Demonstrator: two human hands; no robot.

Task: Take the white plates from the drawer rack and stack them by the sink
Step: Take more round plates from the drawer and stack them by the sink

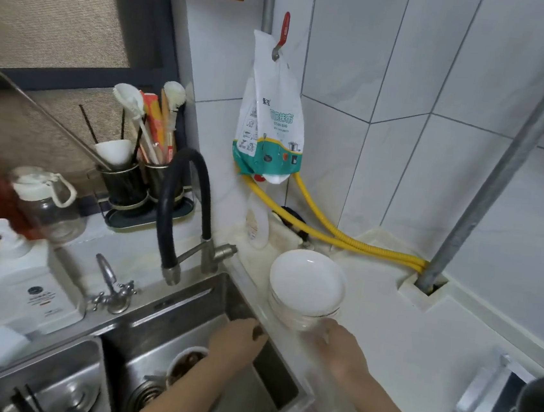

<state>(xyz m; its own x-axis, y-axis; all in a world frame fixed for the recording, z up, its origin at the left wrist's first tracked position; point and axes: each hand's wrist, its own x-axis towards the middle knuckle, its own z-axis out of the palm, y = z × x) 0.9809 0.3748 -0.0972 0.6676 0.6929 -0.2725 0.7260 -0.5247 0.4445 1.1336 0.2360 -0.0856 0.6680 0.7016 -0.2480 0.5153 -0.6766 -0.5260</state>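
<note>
A stack of white plates (307, 291) sits on the pale counter (416, 348), just past the fingertips of the right hand (341, 350) and right beside the sink's edge. The right hand lies just below the stack, fingers spread and reaching toward its base; motion blur hides whether they touch the lowest plate, and I cannot tell if the hand grips anything. The left hand (238, 341) hovers to the left of the right one, over the steel sink (193, 301), fingers loosely extended and holding nothing; something small and dark shows at its fingertips, too blurred to name.

Below the left forearm, a bowl with brown contents (184, 362) rests in the sink basin. Beyond the left hand rises a black gooseneck faucet (183, 210), with a smaller metal tap (111, 284) further left. Behind the stack, away from both hands, a white bottle (257, 221) stands against the tiled wall, under a hanging packet of cloths (271, 118). Yellow hoses (344, 235) run along the counter's back to a grey pipe (502, 169).
</note>
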